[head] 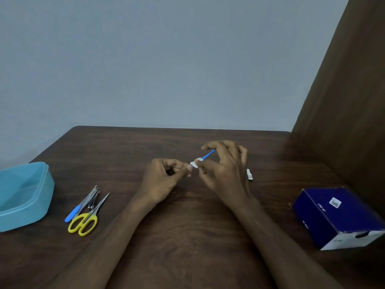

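Right grip (226, 170) holds blue stick (208, 154); scissors (87, 218), box (337, 215) well apart.

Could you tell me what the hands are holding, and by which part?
The right hand holds a thin blue stick by its stem; the left hand pinches its white end.

One blue stick (209, 153), one tub (46, 185), one scissors (88, 219), one box (333, 220).

Over the middle of a dark wooden surface (187, 236), the left hand (163, 179) pinches a white tip (194, 163) on a blue stick (208, 154) held by the right hand (226, 170).
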A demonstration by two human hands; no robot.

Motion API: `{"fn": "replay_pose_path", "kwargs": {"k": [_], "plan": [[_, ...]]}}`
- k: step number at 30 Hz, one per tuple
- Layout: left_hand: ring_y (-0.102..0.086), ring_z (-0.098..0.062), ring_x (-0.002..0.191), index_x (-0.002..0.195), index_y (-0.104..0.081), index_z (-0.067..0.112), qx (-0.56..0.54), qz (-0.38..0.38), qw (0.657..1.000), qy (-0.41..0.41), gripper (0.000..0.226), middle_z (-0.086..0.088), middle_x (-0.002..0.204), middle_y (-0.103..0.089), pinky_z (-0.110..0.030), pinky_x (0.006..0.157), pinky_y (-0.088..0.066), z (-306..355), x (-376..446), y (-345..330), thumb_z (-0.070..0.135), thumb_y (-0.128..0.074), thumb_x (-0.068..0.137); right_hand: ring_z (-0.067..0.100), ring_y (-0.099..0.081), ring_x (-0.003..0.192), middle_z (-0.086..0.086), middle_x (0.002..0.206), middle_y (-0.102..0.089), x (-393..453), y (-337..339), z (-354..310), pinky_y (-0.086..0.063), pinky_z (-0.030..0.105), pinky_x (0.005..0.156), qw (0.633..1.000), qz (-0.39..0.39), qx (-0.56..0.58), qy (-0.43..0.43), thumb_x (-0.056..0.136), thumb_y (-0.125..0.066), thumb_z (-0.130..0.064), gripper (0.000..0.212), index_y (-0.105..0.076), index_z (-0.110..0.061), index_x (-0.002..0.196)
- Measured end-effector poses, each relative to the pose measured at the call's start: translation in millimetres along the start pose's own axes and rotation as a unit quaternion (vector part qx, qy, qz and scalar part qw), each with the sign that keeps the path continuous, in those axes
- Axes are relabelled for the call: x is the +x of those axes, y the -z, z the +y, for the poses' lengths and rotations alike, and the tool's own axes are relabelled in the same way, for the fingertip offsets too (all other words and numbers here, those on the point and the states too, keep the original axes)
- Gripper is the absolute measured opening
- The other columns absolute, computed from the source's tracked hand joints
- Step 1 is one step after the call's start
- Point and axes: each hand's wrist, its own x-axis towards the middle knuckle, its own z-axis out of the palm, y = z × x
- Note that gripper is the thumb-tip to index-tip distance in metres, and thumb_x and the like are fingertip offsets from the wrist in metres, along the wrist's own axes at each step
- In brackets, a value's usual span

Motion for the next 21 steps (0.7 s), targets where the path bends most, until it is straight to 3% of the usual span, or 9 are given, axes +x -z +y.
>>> {"fn": "replay_pose_path", "kwargs": {"k": [3,5,7,9,11,15,21], "plan": [[-0.078,-0.005,0.085,0.078,-0.084,0.020,0.013,0.001,1.000,-0.006,0.016,0.011,0.086,-0.083,-0.030,0.075,-0.058,-1.2,1.2,0.3,0.022,-0.082,0.094,0.026,-0.058,0.113,-0.010,0.123,-0.070,-1.2,3.0,15.5,-0.035,0.045,0.092,0.997,-0.019,-0.019,-0.076,0.084,-0.077,-0.029,0.010,-0.081,-0.037,0.088],[-0.076,-0.002,0.077,0.081,-0.085,0.025,0.035,0.020,0.999,-0.011,0.010,0.014,0.082,-0.081,-0.028,0.069,-0.058,-2.2,0.5,-1.3,0.024,-0.085,0.091,0.024,-0.054,0.115,-0.012,0.122,-0.068,-3.3,5.8,25.3,-0.034,0.044,0.092,0.989,-0.023,-0.022,-0.144,0.083,-0.081,-0.031,0.009,-0.082,-0.038,0.088],[-0.067,0.003,0.061,0.087,-0.086,0.030,0.082,0.048,0.995,-0.033,0.005,0.016,0.074,-0.078,-0.018,0.059,-0.051,-2.4,-2.5,-2.6,0.027,-0.089,0.088,0.023,-0.053,0.115,-0.013,0.121,-0.067,-4.1,7.5,27.2,-0.034,0.042,0.091,0.984,-0.015,-0.017,-0.177,0.083,-0.083,-0.032,0.007,-0.082,-0.038,0.087],[-0.066,0.006,0.064,0.092,-0.086,0.032,0.160,0.067,0.980,-0.094,0.009,0.021,0.077,-0.077,-0.013,0.062,-0.051,-1.9,-5.4,-2.1,0.027,-0.090,0.086,0.024,-0.055,0.113,-0.012,0.121,-0.068,-3.0,9.6,21.5,-0.035,0.042,0.091,0.988,0.001,-0.006,-0.151,0.085,-0.081,-0.033,0.004,-0.081,-0.036,0.087],[-0.068,0.003,0.074,0.096,-0.085,0.034,0.226,0.079,0.958,-0.157,0.011,0.021,0.082,-0.076,-0.023,0.068,-0.056,-0.6,-7.9,-1.3,0.029,-0.089,0.087,0.026,-0.058,0.113,-0.008,0.123,-0.069,-1.9,9.9,11.7,-0.036,0.043,0.092,0.997,0.000,0.016,-0.079,0.085,-0.078,-0.028,0.007,-0.081,-0.034,0.087],[-0.070,-0.013,0.080,0.092,-0.081,0.032,0.266,0.125,0.940,-0.171,0.008,0.014,0.085,-0.076,-0.036,0.064,-0.058,3.3,-11.8,-2.2,0.033,-0.088,0.087,0.031,-0.063,0.111,-0.001,0.124,-0.071,-0.4,4.8,-2.1,-0.039,0.048,0.093,0.998,-0.029,0.052,0.028,0.080,-0.076,-0.018,0.018,-0.081,-0.032,0.089],[-0.067,-0.013,0.081,0.094,-0.080,0.035,0.292,0.144,0.930,-0.174,0.006,0.014,0.085,-0.073,-0.036,0.062,-0.056,5.1,-12.9,-3.4,0.038,-0.083,0.091,0.027,-0.059,0.115,-0.005,0.125,-0.069,-1.4,13.0,16.9,-0.037,0.046,0.092,0.997,-0.029,0.003,-0.076,0.079,-0.079,-0.025,0.008,-0.080,-0.033,0.083]]}}
